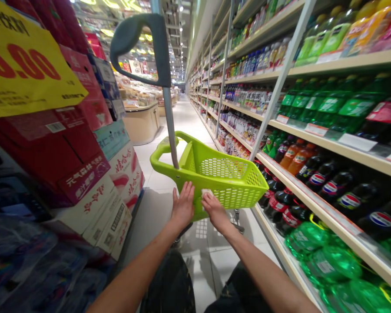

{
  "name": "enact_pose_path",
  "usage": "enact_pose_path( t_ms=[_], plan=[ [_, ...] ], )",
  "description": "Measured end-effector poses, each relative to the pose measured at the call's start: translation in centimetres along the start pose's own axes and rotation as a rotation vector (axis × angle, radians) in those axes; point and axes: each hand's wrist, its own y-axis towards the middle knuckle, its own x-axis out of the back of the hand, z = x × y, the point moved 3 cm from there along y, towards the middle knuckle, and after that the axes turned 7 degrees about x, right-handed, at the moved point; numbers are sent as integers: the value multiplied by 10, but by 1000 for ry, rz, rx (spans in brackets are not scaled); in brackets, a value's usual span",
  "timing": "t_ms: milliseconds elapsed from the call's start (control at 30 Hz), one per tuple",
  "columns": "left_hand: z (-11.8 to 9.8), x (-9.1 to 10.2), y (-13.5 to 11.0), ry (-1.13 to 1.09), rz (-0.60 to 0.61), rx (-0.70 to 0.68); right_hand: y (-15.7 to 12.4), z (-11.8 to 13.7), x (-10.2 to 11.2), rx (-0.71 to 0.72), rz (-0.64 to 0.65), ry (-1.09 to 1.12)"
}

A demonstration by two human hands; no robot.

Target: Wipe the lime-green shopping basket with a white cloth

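A lime-green wheeled shopping basket point(234, 174) stands in the aisle in front of me, with a metal pole rising to a grey pull handle point(140, 48). My left hand point(182, 204) lies flat against the basket's near wall, fingers stretched upward. My right hand point(215, 208) presses a small white cloth or paper point(206, 192) against the same wall, fingers curled on it. Nothing shows inside the basket.
Shelves of soft-drink bottles point(329, 174) run along the right. Stacked red and white cartons point(84, 165) with a yellow price sign point(22, 65) stand on the left. The tiled aisle point(189, 117) stretches ahead; wrapped packs point(26, 261) lie low on the left.
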Motion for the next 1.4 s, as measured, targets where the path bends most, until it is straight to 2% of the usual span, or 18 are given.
enact_pose_path(
  t_ms=[100,167,233,400,467,533,600,667,767,900,967,1067,1133,1267,1333,1400],
  plan=[
    [-8,-4,2,10,34,-8,12,-9,23,10,-136,-7],
    [-15,-7,4,12,51,-26,19,-19,30,-20,-188,-34],
    [-24,-9,7,10,66,-56,15,-29,26,-58,-163,-54],
    [-41,-17,7,23,79,-113,-25,-31,2,-92,31,-38],
    [-44,-22,7,29,78,-129,-32,-31,7,-87,42,-39],
    [-48,-27,8,32,80,-138,-27,-35,18,-74,-8,-55],
    [-52,-31,11,37,83,-144,-20,-44,29,-85,-55,-88],
    [-58,-36,14,43,89,-156,-18,-56,32,-137,-42,-130],
    [-68,-40,16,47,96,-179,-35,-67,25,-207,58,-163],
    [-79,-42,18,28,97,-216,-69,-67,21,-187,146,-150],
    [-84,-44,20,20,99,-231,-74,-67,30,-163,89,-157],
    [-92,-47,24,19,101,-234,-65,-75,47,-151,-52,-204],
    [-100,-50,27,20,108,-238,-59,-85,50,-175,-84,-239],
    [-111,-55,28,20,137,-271,-75,-96,35,-239,36,-236],
    [-114,-57,27,32,141,-294,-93,-93,27,-246,115,-207],
    [-116,-59,27,47,144,-311,-104,-88,28,-228,130,-192]
  ],
)
